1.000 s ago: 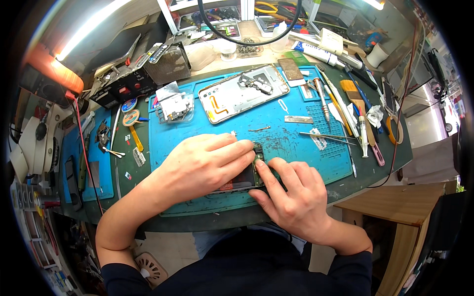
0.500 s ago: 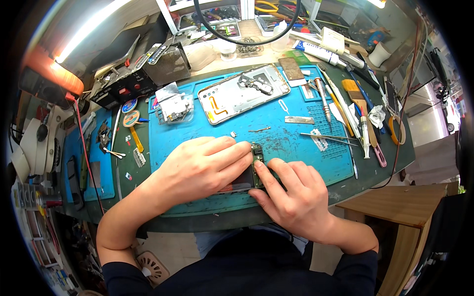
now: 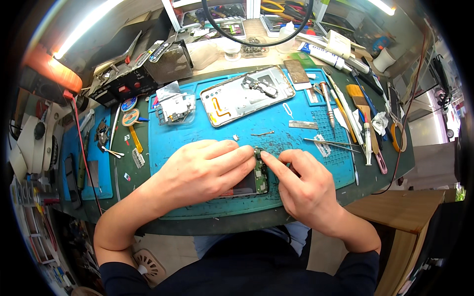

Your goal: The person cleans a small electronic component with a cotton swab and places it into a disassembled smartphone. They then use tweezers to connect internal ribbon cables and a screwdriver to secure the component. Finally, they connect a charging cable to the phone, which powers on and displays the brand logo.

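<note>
An opened phone (image 3: 248,184) lies on the blue work mat (image 3: 192,134), with a green circuit board (image 3: 261,181) showing at its right end. My left hand (image 3: 210,167) reaches over the phone from the left, fingers pressed together along it, hiding most of the phone; its thumb is out of sight. From the right, my right hand (image 3: 307,183) touches the board's far corner with an outstretched index fingertip. Its other fingers are curled apart from that one and hold nothing visible. Beyond my hands lies a silver phone back housing (image 3: 232,104) with a dark part on it.
Tweezers (image 3: 332,142), a razor blade (image 3: 323,146) and a metal strip (image 3: 303,125) lie right of centre. Farther right are a brush (image 3: 359,96) and a syringe (image 3: 368,143). A clear box of small parts (image 3: 175,109) stands at left, before a black bench unit (image 3: 123,84).
My right hand has shifted right and its index fingertip has moved to the board's far corner, uncovering more of the board. My left hand stays on the phone.
</note>
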Available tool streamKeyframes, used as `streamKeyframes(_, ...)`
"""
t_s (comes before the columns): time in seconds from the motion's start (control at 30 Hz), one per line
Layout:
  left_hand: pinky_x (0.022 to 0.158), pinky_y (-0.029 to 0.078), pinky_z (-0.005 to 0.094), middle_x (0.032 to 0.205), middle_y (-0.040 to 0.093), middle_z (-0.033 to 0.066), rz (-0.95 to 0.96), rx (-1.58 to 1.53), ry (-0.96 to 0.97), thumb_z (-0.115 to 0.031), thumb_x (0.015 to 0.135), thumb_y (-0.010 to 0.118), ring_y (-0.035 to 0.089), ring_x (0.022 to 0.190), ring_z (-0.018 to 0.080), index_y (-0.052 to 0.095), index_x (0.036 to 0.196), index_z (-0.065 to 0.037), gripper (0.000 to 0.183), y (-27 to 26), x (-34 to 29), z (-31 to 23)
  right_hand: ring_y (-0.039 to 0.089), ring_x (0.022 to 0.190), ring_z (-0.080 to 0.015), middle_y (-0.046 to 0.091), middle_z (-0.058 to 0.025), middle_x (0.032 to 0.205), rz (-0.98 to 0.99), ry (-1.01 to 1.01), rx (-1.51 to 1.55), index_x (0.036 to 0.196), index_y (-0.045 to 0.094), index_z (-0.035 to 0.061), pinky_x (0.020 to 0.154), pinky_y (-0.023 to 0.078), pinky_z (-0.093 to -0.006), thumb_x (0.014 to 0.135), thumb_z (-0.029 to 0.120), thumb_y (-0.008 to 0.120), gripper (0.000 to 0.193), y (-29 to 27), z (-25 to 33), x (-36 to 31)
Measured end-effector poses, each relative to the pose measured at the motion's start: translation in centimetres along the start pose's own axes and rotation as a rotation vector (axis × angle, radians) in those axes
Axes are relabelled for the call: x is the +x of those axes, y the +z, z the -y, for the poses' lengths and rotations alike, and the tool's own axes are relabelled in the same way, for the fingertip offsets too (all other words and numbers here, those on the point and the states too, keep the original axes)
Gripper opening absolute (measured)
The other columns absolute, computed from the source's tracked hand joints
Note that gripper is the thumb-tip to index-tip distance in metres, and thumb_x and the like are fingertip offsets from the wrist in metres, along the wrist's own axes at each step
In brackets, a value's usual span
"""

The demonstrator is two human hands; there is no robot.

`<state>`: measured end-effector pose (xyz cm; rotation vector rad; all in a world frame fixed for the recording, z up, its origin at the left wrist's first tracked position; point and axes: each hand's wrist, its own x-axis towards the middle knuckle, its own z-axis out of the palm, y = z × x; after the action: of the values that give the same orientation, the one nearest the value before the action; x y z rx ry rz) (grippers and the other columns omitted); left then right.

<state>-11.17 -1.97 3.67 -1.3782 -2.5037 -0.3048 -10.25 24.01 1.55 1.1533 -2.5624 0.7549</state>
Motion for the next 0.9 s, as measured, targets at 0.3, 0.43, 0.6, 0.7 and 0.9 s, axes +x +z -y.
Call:
streamKeyframes(0.3, 0.083, 0.060, 0.0337, 0.125, 0.069, 0.0068, 0.000, 0.004, 0.010, -0.023, 0.079, 0.070, 0.071, 0.101, 0.0206, 0.071, 0.119, -0.003, 0.045, 0.1, -0.1, 0.1, 0.058, 0.081, -0.0232, 0.057, -0.0076, 0.101, 0.042, 0.002, -0.050, 0.130, 0.070, 0.0008, 0.070, 0.050, -0.0351, 0.082, 0.000, 0.067, 0.048, 0.0, 0.2, 0.0)
streamKeyframes(0.43, 0.083, 0.060, 0.0343, 0.127, 0.068, 0.0071, 0.016, -0.003, 0.014, -0.025, 0.077, 0.070, 0.071, 0.101, 0.0211, 0.071, 0.121, -0.003, 0.049, 0.1, -0.1, 0.0, 0.058, 0.081, -0.0230, 0.057, -0.0075, 0.101, 0.050, 0.001, -0.065, 0.130, 0.070, 0.0002, 0.069, 0.050, -0.0347, 0.083, 0.002, 0.067, 0.047, 0.0, 0.3, 0.0)
streamKeyframes(0.6, 0.083, 0.059, 0.0342, 0.129, 0.068, 0.0064, 0.008, 0.003, -0.019, -0.023, 0.076, 0.071, 0.070, 0.104, 0.0210, 0.071, 0.122, -0.003, 0.051, 0.0, -0.1, -0.3, 0.057, 0.080, -0.0223, 0.056, -0.0073, 0.100, 0.035, -0.036, -0.101, 0.128, 0.071, -0.0009, 0.066, 0.050, -0.0341, 0.082, 0.002, 0.067, 0.046, 0.1, 0.0, 0.0)
streamKeyframes(0.7, 0.083, 0.058, 0.0343, 0.123, 0.067, 0.0056, 0.006, -0.002, -0.061, -0.018, 0.076, 0.070, 0.069, 0.105, 0.0210, 0.073, 0.121, -0.003, 0.047, -0.4, -0.4, -1.7, 0.058, 0.081, -0.0219, 0.056, -0.0071, 0.099, 0.046, -0.069, -0.107, 0.126, 0.071, -0.0015, 0.065, 0.050, -0.0335, 0.081, 0.003, 0.067, 0.045, 0.0, -0.2, 0.1)
streamKeyframes(0.9, 0.092, 0.053, 0.0369, 0.117, 0.064, 0.0060, 0.007, 0.033, -0.145, -0.012, 0.077, 0.070, 0.066, 0.106, 0.0232, 0.074, 0.123, -0.005, 0.046, 0.0, -0.7, -4.7, 0.060, 0.082, -0.0221, 0.057, -0.0067, 0.096, 0.049, -0.114, -0.118, 0.123, 0.072, -0.0010, 0.065, 0.051, -0.0340, 0.081, 0.002, 0.067, 0.043, -0.3, -0.6, 0.3)
